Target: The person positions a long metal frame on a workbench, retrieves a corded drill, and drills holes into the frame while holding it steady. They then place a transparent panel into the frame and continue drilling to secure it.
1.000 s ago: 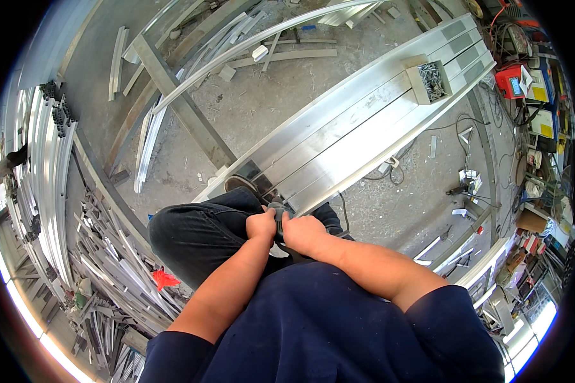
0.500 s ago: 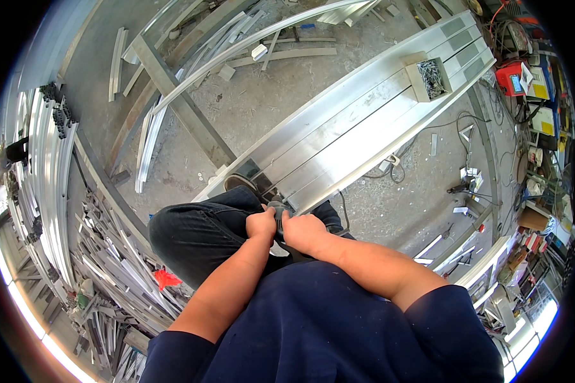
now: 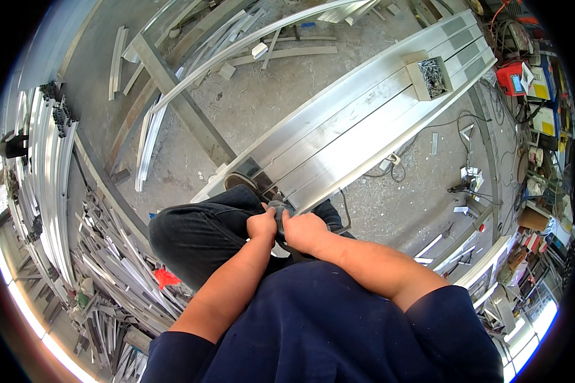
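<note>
Close in front of my body, both hands are wrapped round a grey power tool (image 3: 278, 208); its exact kind is hard to make out. My left hand (image 3: 262, 225) grips its left side, and my right hand (image 3: 306, 232) is closed on the right side with the thumb pointing forward. The tool's front end is at the near end of a long silvery metal panel (image 3: 338, 143), which runs away to the upper right. Where the tip meets the panel is too small to tell. My bent left knee (image 3: 179, 233) is beside the left hand.
An open box (image 3: 416, 82) of screws sits on the panel's far part. A metal beam (image 3: 182, 105) lies left of the panel. Metal strips (image 3: 118, 274) are heaped on the left. Cables (image 3: 399, 167), offcuts, a red case (image 3: 510, 79) and cluttered shelves are on the right.
</note>
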The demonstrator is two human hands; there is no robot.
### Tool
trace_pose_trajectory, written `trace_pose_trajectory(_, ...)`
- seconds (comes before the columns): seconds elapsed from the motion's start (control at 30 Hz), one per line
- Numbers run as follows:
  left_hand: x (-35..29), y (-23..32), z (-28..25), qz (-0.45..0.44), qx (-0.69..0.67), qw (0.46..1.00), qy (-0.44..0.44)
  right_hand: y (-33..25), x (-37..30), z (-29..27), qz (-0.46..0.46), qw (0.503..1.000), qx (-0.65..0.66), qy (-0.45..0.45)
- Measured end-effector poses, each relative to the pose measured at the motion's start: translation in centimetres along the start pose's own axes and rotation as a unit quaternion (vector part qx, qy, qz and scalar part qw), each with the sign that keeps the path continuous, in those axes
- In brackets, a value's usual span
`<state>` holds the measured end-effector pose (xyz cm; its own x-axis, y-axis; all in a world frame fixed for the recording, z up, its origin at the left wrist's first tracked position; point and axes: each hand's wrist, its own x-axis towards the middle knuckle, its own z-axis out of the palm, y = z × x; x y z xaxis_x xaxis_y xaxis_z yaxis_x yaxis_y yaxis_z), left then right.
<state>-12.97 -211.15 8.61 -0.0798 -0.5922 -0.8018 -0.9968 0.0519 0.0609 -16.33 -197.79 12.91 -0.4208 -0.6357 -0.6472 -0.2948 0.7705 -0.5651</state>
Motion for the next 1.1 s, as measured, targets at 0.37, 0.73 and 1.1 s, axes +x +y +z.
trace_pose_trajectory(0.37, 1.1, -2.1, 1.3, 0.011, -0.094, 0.995, -0.001, 0.2, -0.2, -0.5, 0.004, 0.999, -0.004, -0.051)
trace_pose_trajectory(0.73, -0.3, -2.7, 0.1, 0.055, -0.12, 0.991, -0.021, -0.1, -1.3, -1.1, 0.007, 0.997, 0.04, -0.06)
trace_pose_trajectory(1.1, -0.7, -1.0, -3.0, 0.108, -0.097, 0.989, -0.014, -1.0, -1.0, -1.1, -0.02, 0.996, 0.082, -0.002)
